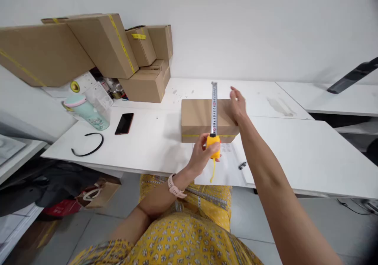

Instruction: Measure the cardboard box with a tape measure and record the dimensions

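Mid-frame: left hand [201, 154] clasps tape measure [213, 146] | blade [214, 109] out over box [195, 113], not yet wound in | right hand [238, 105] loosely spread at box's right

Over on the left, cardboard boxes [102, 42] pile up near the wall [236, 28]! In front, a mint-green tumbler [90, 112], a dark-screened phone [124, 123] beside it, and nearer the edge, a curved black headband [102, 141].

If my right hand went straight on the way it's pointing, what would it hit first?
Likely the white wall behind the table; your right hand points that way, though depth is unclear; it might brush the table first.
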### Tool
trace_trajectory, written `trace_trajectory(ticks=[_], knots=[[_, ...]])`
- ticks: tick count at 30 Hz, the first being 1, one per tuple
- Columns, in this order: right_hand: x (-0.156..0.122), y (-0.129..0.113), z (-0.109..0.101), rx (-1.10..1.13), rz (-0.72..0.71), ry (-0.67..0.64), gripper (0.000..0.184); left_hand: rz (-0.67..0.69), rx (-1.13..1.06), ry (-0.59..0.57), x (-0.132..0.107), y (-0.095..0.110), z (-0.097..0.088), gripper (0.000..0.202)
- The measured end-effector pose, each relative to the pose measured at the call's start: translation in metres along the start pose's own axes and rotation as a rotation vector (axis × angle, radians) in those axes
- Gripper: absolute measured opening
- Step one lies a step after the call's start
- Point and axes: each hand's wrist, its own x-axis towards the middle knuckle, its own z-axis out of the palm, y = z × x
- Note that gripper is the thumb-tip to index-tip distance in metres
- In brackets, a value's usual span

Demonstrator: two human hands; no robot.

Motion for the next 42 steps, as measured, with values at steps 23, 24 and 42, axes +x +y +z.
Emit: trace_trajectory(ticks=[23,24,42], knots=[[-0.039,-0.02,-0.047,-0.078,-0.037,0.12,0.04,0.29,0.292,0.227,0.056,0.092,-0.091,0.055],[-0.035,-0.019,-0.043,-0.117,-0.096,0.134,0.037,0.323,0.283,0.227,0.051,0.088,-0.087,0.055],[-0.016,-0.026,-0.017,-0.444,-0.435,0.065,0.052,0.017,0.059,-0.171,-0.004,-0.036,-0.033,0.069]])
